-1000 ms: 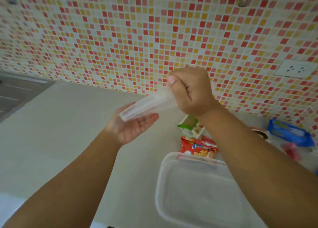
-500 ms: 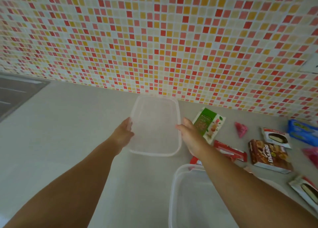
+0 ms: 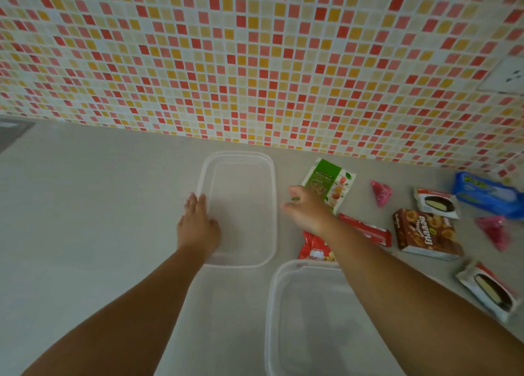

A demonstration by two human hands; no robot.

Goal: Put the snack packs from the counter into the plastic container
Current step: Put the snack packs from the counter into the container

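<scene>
The clear plastic container (image 3: 286,313) stands open at the near middle of the counter. Its clear lid (image 3: 255,177) lies flat further back near the wall. My left hand (image 3: 197,225) rests open on the lid's left edge. My right hand (image 3: 304,209) hovers open just right of the lid, over the near corner of a green and white snack pack (image 3: 329,181). Below my right wrist lie a red snack bag (image 3: 313,248) and a red bar (image 3: 368,229). A brown box (image 3: 425,235) lies further right.
To the right lie two pink pyramid sweets (image 3: 381,192) (image 3: 494,232), two white chocolate-pie packs (image 3: 435,202) (image 3: 490,289) and a blue pack (image 3: 485,192). A mosaic tiled wall (image 3: 255,63) with a socket (image 3: 507,75) backs the counter. A sink (image 3: 11,131) sits far left.
The lid, held up in both hands a second ago, now lies flat on the counter. My right hand has let go and shifted right toward the green pack.
</scene>
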